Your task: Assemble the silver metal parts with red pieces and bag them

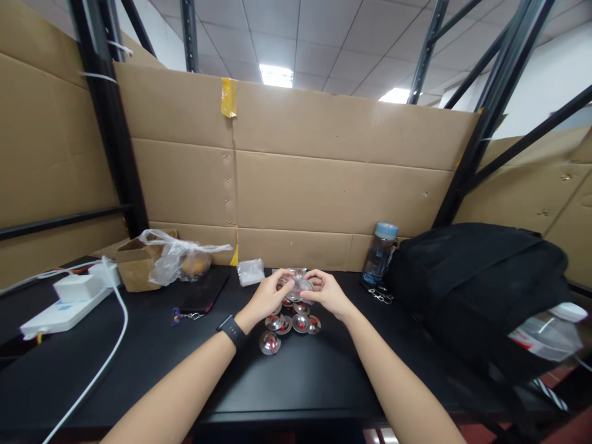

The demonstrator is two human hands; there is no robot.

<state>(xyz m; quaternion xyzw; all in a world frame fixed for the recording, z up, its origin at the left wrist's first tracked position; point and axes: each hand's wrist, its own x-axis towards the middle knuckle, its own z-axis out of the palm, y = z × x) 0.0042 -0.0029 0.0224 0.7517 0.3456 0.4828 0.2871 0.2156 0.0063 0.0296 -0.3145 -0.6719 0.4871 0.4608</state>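
Centrally, left hand (269, 296) and right hand (327, 293) pinch clear plastic piece (301, 286) from opposite sides, neither nearer; long axis unclear. Clear domed discs (300, 323) clustered on black surface (319, 379), just wearer-side.

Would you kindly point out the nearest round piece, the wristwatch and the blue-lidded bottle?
Nearest round piece (269, 343), head view: middle.
Wristwatch (234, 332), head view: strap.
Blue-lidded bottle (378, 256), head view: body.

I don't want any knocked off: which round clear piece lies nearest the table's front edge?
The lower-left round clear piece; all the others lie farther back.
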